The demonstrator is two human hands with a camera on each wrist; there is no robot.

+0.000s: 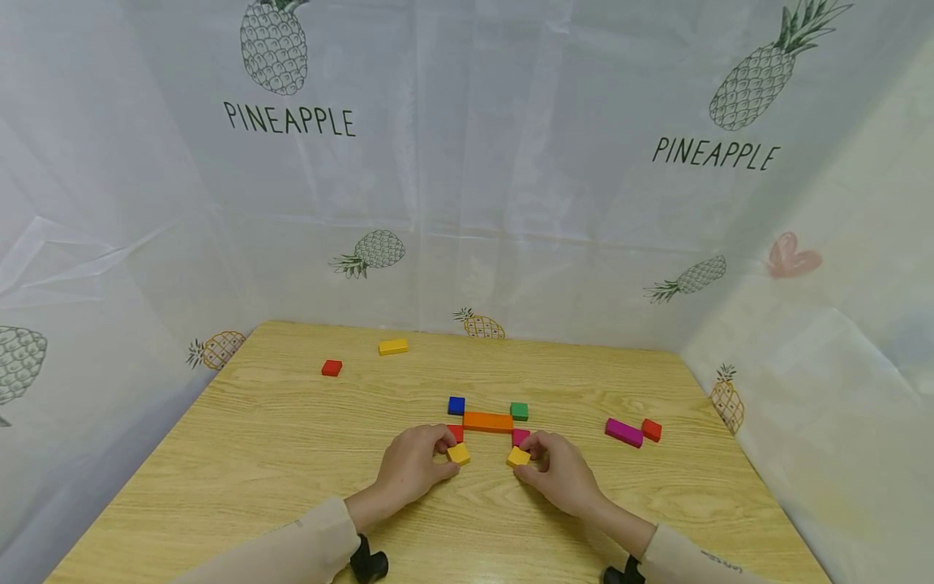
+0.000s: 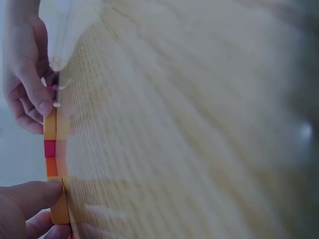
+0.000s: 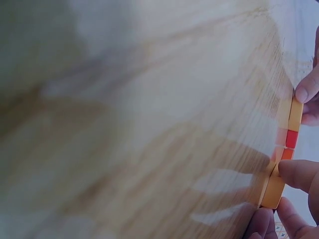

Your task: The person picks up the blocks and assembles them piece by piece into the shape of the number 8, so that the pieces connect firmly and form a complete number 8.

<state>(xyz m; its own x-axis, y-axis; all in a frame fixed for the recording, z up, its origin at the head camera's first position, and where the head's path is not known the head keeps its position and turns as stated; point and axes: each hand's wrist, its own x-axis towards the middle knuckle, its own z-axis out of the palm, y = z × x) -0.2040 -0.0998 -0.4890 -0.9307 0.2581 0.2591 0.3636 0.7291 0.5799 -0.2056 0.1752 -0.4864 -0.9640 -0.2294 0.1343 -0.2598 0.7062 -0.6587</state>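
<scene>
My left hand pinches a yellow square block between thumb and fingers on the wooden table. Just behind it, partly covered by the fingers, is a red block. My right hand pinches a second yellow block, which sits in front of a magenta block. Between the red and magenta blocks, slightly farther back, lies a long orange block. A blue block and a green block adjoin its far corners. The left wrist view shows the left thumb against its yellow block.
Toward the back left of the table lie a red block and a long yellow block. On the right, a long magenta block sits beside another red block. A pineapple-print sheet hangs behind and around the table.
</scene>
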